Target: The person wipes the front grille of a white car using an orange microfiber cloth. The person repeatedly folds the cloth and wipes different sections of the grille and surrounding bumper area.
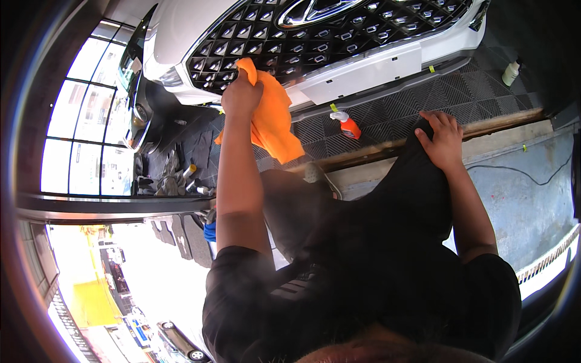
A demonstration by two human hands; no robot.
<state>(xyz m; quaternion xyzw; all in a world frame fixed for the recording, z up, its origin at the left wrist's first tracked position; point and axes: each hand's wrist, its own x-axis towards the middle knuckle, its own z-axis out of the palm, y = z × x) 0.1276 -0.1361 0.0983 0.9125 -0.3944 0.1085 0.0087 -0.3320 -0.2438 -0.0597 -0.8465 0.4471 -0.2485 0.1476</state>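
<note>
My left hand (pixel 241 95) grips an orange cloth (pixel 272 115) against the lower left part of a car's dark grille (pixel 272 42). The cloth's loose end hangs down beside my forearm. Around the grille is the white front bumper (pixel 357 72) of the car. My right hand (pixel 443 139) rests on my dark-trousered knee, fingers spread, holding nothing. Between the hands, on the floor below the bumper, lies a red spray bottle (pixel 350 128) with a white trigger head.
Grey ribbed floor tiles (pixel 387 118) end at a brown edge strip (pixel 484 127). A pale bottle (pixel 511 72) stands at the far right. A black cable (pixel 532 179) crosses the blue-grey floor (pixel 514 199). At left are another dark car (pixel 145 115) and a pile of dark items (pixel 170 172).
</note>
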